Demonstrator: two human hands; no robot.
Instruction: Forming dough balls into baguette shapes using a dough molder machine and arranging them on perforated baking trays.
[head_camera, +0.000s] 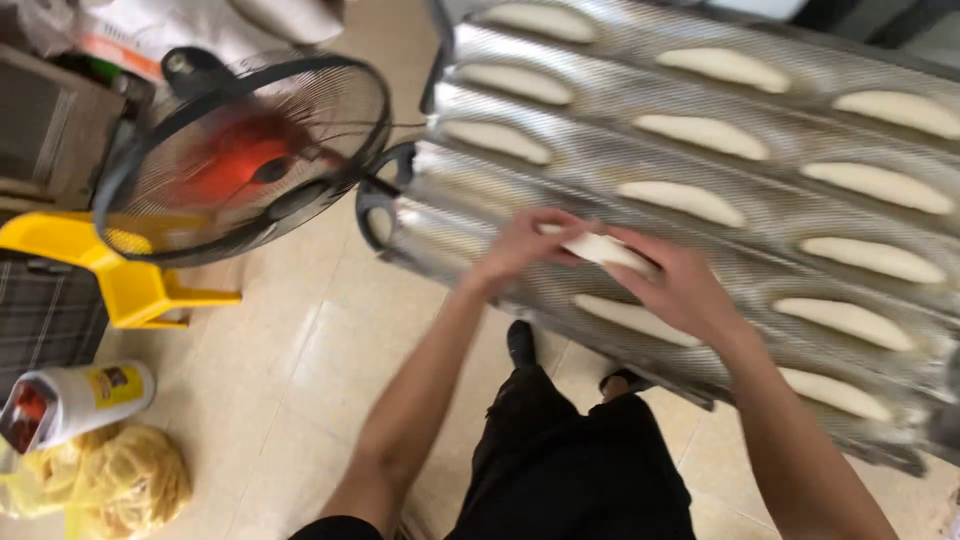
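Left hand (522, 247) & right hand (678, 290) both on one pale, soft, elongated piece of raw dough (603, 248), held just above the corrugated, perforated silver metal baking tray (480, 180). Left fingers curl lightly, partly closed, pinching the dough's left end from above. Right hand lies over the right end, fingers bent & closed around it; thumb side hidden, so exact grip there can't be told. Both hands close together, dough bridging betw. them.

Dough piece: off-white, smooth, matte, roughly flattened at the left end, tapering under the right hand. It sits over an unfilled groove near the tray's front-left part.

Tray: long parallel channels, shiny, tilted across the view. Other shaped pale dough loaves (684, 202) lie lengthwise in the channels, approx. three per row, spaced apart, none touching. One loaf lies just below the right hand.

Room: beige tiled floor (290, 350). Left of tray a round black wire-cage floor fan (240, 155) w/ red blades, blurred. Beside it a yellow plastic stool (120, 275). Bottom left a white cylindrical container (75, 400) lying on its side, next to a yellow plastic bag (120, 480). Person's black trousers (570, 460) & dark shoes show below the arms.
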